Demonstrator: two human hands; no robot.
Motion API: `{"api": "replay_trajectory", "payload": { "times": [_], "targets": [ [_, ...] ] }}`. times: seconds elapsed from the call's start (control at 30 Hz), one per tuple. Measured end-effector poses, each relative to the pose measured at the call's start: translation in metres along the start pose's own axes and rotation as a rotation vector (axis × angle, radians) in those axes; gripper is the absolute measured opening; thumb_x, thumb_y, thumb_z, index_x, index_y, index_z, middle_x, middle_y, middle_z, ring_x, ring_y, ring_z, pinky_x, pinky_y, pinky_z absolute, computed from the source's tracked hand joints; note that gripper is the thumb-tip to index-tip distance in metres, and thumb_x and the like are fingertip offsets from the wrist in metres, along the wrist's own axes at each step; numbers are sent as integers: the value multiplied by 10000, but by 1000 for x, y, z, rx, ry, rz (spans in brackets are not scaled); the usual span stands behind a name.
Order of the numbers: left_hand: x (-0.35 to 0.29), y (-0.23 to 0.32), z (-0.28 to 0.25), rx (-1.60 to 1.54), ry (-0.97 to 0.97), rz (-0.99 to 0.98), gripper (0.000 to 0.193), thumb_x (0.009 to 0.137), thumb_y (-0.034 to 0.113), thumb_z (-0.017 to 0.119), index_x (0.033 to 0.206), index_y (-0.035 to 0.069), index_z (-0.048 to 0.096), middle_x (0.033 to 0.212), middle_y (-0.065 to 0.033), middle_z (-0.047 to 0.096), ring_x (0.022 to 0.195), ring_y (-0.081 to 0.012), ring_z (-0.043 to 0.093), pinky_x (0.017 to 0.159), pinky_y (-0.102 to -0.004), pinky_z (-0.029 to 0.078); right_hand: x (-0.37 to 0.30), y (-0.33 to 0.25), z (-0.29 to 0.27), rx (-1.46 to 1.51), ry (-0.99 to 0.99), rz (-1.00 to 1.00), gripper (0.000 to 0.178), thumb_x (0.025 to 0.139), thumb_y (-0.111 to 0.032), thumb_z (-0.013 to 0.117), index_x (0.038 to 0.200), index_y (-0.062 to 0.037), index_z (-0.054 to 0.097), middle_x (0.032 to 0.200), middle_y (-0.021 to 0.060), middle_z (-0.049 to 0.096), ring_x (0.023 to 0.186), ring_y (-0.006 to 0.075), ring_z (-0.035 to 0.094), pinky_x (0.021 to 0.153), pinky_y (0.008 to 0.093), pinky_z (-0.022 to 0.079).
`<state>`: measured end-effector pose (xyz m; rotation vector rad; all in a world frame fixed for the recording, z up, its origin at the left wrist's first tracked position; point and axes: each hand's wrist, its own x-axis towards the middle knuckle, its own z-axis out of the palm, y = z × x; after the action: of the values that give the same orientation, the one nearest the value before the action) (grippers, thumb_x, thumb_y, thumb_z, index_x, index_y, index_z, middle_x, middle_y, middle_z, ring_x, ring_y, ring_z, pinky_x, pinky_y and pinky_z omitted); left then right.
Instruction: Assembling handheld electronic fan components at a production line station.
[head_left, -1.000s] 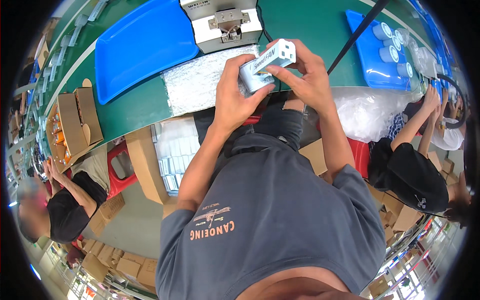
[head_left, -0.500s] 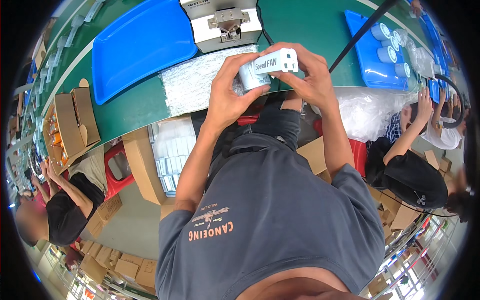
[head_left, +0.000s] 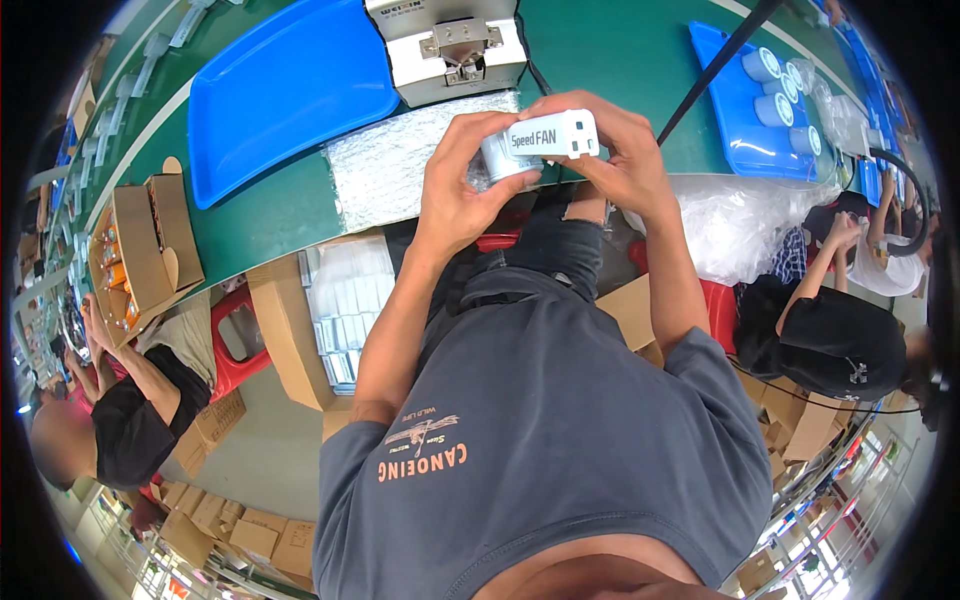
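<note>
While both hands meet above the near edge of the green table [head_left: 600,60], I see the left hand [head_left: 462,185] cupped around a small pale cylindrical item [head_left: 497,158], its fingers curled closed on it. My right hand [head_left: 618,150] grasps a small white box [head_left: 553,135] with printed lettering, thumb under it and fingers wrapped over the top and far end. Box and cylinder touch, the box lying just above and to the right of the cylinder; I cannot tell whether the cylinder sits partly inside the box. Just beyond the hands lies a crinkled silvery sheet [head_left: 395,170], and behind it stands a white machine with a metal fitting [head_left: 447,50]. A large blue tray [head_left: 285,90] lies to the left, and another blue tray [head_left: 735,140] with pale round pieces lies to the right. Seated co-workers flank me on both sides.
</note>
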<state>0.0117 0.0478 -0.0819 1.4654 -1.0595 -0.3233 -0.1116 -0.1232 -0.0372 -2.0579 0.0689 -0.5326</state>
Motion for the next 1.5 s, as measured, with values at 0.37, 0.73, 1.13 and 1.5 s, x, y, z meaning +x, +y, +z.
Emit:
{"api": "replay_trajectory", "payload": {
  "times": [0.37, 0.73, 1.13, 1.5],
  "targets": [
    [3, 0, 5, 32, 54, 35, 523, 713, 100, 861, 1182, 27, 642, 1160, -148, 654, 1072, -312, 652, 920, -380, 511, -7, -22, 6, -105, 119, 235, 220, 848, -150, 756, 962, 19, 672, 856, 92, 650, 748, 188, 634, 685, 296, 519],
    [-16, 16, 5, -9, 157, -51, 531, 703, 232, 872, 1149, 31, 666, 1104, -140, 659, 1039, -343, 652, 883, -399, 519, -24, -44, 20, -296, 191, 113, 346, 875, 3, 690, 1220, 11, 672, 738, 37, 588, 658, 94, 533, 581, 254, 436],
    [-30, 26, -34, -674, 221, -408, 437, 887, 156, 772, 1228, -40, 581, 1075, -105, 683, 995, -136, 651, 877, -295, 519, -11, -57, 26, -108, 125, 112, 104, 888, 34, 671, 976, 21, 725, 751, 82, 663, 646, 150, 631, 594, 262, 477],
    [-39, 23, -42, -352, 258, -365, 452, 830, 132, 808, 1213, -16, 620, 1074, -91, 668, 995, -151, 643, 879, -281, 499, 19, -39, 60, -278, 151, -165, 141, 823, 92, 693, 934, 7, 677, 883, 118, 712, 764, 234, 705, 680, 289, 538]
  ]
}}
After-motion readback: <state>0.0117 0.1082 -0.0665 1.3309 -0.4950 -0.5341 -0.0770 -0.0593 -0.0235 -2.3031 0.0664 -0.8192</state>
